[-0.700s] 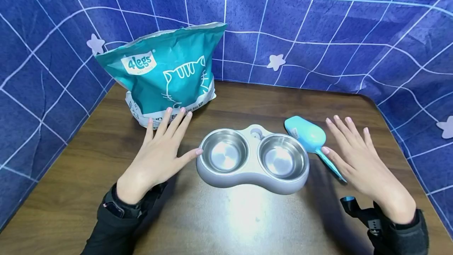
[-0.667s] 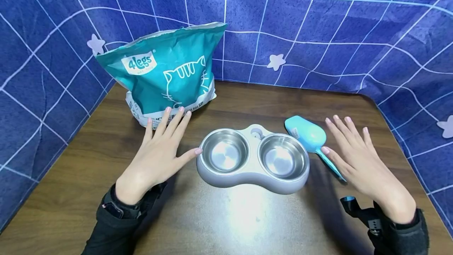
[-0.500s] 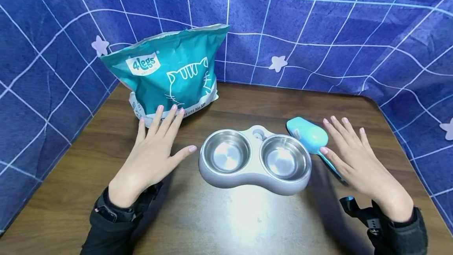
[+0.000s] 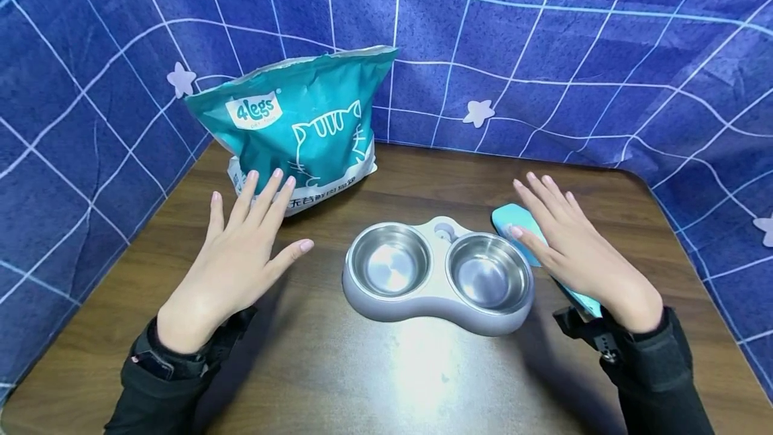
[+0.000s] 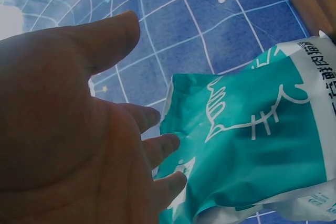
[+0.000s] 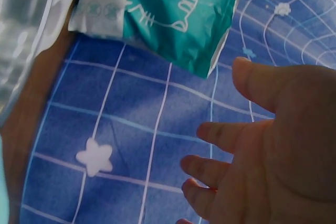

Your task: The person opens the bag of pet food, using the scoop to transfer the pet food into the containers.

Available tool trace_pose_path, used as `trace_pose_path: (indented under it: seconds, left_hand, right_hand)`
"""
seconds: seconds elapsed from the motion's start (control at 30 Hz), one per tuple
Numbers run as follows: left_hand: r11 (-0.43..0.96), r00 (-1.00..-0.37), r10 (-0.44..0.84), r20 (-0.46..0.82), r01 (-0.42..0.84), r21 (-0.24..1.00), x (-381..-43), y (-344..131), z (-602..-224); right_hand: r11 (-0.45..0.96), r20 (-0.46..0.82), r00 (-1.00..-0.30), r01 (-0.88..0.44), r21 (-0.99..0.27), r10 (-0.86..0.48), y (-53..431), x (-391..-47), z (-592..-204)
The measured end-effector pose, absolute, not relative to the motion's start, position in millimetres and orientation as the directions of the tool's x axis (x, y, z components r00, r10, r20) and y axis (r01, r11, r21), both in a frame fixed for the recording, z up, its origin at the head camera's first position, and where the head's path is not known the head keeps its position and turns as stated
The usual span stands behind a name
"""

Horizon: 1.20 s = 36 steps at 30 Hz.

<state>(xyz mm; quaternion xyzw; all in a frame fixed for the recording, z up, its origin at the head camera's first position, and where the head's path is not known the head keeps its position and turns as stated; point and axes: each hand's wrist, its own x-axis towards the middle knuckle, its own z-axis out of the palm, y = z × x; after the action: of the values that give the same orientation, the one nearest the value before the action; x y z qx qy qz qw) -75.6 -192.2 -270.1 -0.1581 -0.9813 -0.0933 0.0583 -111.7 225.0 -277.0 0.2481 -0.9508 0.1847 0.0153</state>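
Observation:
My left hand hovers palm down with fingers spread, in front of a teal and white cat food bag standing at the back left. Its fingers overlap the lower bag in the head view; nothing is in its grasp. My right hand, fingers straight and also holding nothing, is above a light blue scoop and hides much of it. Between the hands sits a grey double pet bowl with two steel dishes. The bag also shows beyond the fingers in the left wrist view.
All of it stands on a brown wooden table. Blue cloth with white grid lines and stars hangs behind and at both sides. Both forearms wear black sleeves and wrist straps.
My left hand has drawn left, away from the bowl and off the bag's lower edge. My right hand has moved left and up, over the scoop. The head view has shifted slightly.

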Motion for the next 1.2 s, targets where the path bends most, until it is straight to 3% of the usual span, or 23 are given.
trace_pose_path:
  seconds: [0.37, 0.87, 1.2]
  left_hand:
    - [0.924, -0.924, 0.325, 0.202, 0.356, 0.139, -78.8, -199.1, -250.6]
    - [0.919, -0.889, 0.359, 0.283, 0.390, 0.059, -98.9, -203.2, -225.6]
    - [0.942, -0.919, 0.319, 0.231, 0.334, 0.025, -108.3, -209.0, -205.8]
  right_hand:
    - [0.742, 0.162, -0.810, -0.583, -0.331, -0.564, 177.0, -143.8, -253.6]
    - [0.712, 0.121, -0.757, -0.647, -0.273, -0.642, 138.9, -182.4, -218.3]
    - [0.696, 0.102, -0.739, -0.665, -0.271, -0.666, 123.0, -193.9, -200.0]
